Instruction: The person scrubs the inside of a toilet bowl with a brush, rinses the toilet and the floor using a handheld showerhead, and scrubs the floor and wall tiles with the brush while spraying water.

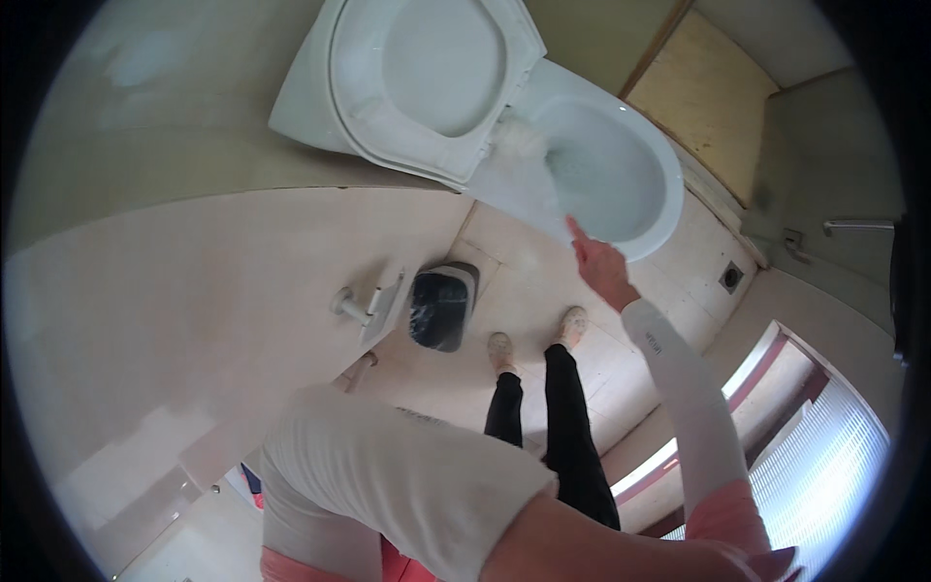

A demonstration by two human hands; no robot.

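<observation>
A white toilet bowl (pixel 669 184) stands at the top centre with its seat and lid (pixel 441 68) raised. My right hand (pixel 606 272) is closed at the bowl's near rim, index finger stretched forward. From it a blurred white shaft seems to lead to a fuzzy white head, which looks like a toilet brush (pixel 521 141), at the hinge end of the bowl. My left arm (pixel 388 461) is bent in a white sleeve. Beyond its cuff, part of my left hand (pixel 621 548) shows large at the bottom edge, its fingers hidden.
A black-lined waste bin (pixel 439 308) stands left of my feet, beside a wall-mounted paper holder (pixel 373 308). A floor drain (pixel 731 277) lies right of the toilet. Walls close in at left and right, with a ribbed bright panel (pixel 824 466) at lower right.
</observation>
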